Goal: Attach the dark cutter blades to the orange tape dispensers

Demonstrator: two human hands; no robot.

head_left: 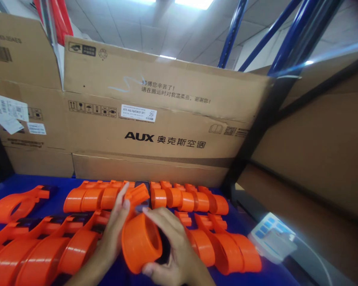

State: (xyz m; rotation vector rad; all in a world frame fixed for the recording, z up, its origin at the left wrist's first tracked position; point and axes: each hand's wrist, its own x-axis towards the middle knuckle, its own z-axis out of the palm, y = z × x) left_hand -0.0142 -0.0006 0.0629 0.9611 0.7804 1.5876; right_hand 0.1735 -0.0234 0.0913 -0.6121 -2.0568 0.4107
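An orange plastic ring-shaped part [139, 244] with a grooved tab is tilted up between my two hands, its round opening facing right. My left hand [117, 216] grips it along the tab side, thumb and fingers close together. Around the right rim of the ring curl the fingers and thumb of my right hand [174, 246]. Something dark shows between the ring and my right palm; I cannot make out what it is. Right behind the tab, a dark flat object [142, 184] is partly hidden.
Several like orange parts [92, 198] lie in rows on the blue surface [59, 180], some with black pieces on their tabs. More orange parts [229, 252] are at right, beside a white device [273, 238] with a cable. A cardboard wall [167, 119] and dark post [250, 135] stand behind.
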